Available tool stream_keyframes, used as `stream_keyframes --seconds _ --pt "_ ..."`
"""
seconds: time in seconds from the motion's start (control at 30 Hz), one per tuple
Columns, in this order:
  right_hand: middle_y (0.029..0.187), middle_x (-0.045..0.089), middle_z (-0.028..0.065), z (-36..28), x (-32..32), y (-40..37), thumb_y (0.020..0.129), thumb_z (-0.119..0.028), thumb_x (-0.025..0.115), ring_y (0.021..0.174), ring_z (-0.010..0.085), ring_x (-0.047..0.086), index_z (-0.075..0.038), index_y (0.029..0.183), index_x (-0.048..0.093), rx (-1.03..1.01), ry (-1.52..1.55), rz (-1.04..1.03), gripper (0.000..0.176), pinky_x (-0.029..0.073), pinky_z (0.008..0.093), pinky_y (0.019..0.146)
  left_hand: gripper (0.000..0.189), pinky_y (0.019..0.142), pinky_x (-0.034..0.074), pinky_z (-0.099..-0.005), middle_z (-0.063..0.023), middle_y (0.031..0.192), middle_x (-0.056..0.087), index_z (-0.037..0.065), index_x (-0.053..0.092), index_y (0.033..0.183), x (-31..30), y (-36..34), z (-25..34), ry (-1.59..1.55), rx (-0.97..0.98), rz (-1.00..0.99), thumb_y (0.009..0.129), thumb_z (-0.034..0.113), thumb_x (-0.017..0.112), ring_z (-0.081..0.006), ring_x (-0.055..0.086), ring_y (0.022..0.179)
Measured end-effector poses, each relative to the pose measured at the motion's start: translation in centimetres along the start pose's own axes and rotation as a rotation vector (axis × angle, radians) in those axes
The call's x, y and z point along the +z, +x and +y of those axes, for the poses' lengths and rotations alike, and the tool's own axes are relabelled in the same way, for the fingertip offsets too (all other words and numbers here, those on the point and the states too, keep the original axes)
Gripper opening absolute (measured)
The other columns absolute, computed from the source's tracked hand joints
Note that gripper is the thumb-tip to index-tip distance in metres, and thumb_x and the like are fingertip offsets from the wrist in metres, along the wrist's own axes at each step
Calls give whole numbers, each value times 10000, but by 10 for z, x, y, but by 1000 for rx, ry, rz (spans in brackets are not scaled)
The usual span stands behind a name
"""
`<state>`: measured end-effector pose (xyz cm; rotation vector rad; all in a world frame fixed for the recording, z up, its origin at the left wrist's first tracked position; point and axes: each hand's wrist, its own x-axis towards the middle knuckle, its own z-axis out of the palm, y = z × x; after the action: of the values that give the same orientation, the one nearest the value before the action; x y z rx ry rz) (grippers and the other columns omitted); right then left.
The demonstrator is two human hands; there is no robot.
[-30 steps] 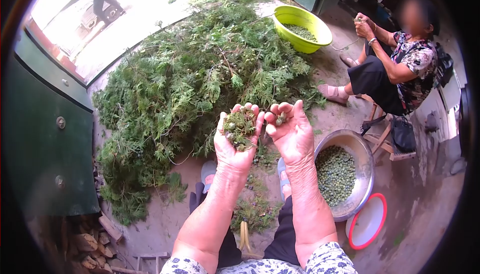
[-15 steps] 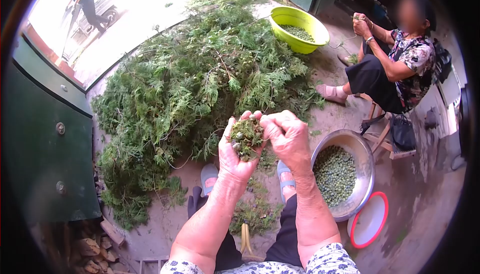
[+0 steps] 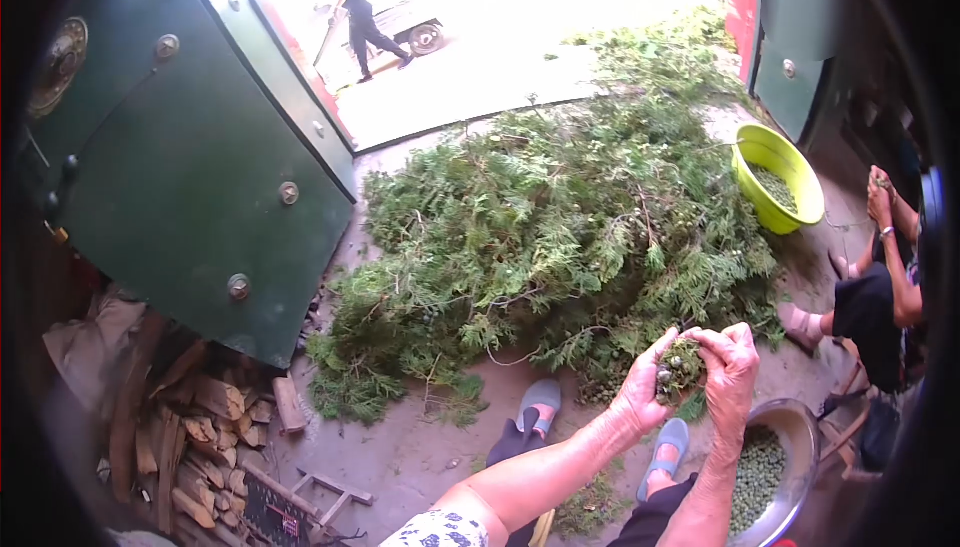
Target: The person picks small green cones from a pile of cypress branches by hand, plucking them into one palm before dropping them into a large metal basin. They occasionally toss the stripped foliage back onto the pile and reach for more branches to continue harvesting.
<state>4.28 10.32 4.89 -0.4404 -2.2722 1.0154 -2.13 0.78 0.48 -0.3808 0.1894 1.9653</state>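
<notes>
My left hand (image 3: 642, 387) is cupped around a clump of small green cones and leaf bits (image 3: 680, 367). At the clump's upper right edge, my right hand (image 3: 732, 367) has its fingers pinched together; what lies between the fingertips is hidden. Below the right hand stands a metal bowl (image 3: 808, 435) holding many round green cones (image 3: 757, 477), partly covered by my right forearm. Beyond both hands lies a big heap of cut evergreen branches (image 3: 540, 237).
A yellow-green basin (image 3: 757, 187) with green cones stands by the heap. A seated person's hands (image 3: 880, 197) are at the right. Split firewood (image 3: 215, 427) and a green door (image 3: 200, 167) are at left. Outside, another person (image 3: 355, 17) is near a cart (image 3: 425, 39).
My view has swung left, so the hands, heap and bowl appear farther right. My left hand still holds the clump, and the right fingers stay at its edge.
</notes>
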Motion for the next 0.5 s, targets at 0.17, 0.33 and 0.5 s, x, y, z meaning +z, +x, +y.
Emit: stream_keyframes --seconds 0.17,0.33,0.5 --pt "768 538 48 3 -2 2 749 40 606 719 129 554 1 888 654 301 336 72 152 453 257 623 276 726 556 -378 -80 920 634 79 576 1017 16 -7 3 -1 48 16 910 329 526 -231 641 801" --pt "777 582 25 16 -4 -1 864 -173 630 594 81 531 -4 969 589 511 1179 134 203 393 195 465 335 897 482 -437 -133 1006 612 39 570 986 21 -6 12 20 137 -21 951 336 418 -280 579 991" --pt "867 611 92 22 -9 -1 898 -136 570 676 114 573 -4 1029 547 585 1484 149 188 445 220 514 367 942 454 -470 -158 1104 573 33 537 1073 11 -2 10 -8 126 -32 960 357 404 -309 548 1052"
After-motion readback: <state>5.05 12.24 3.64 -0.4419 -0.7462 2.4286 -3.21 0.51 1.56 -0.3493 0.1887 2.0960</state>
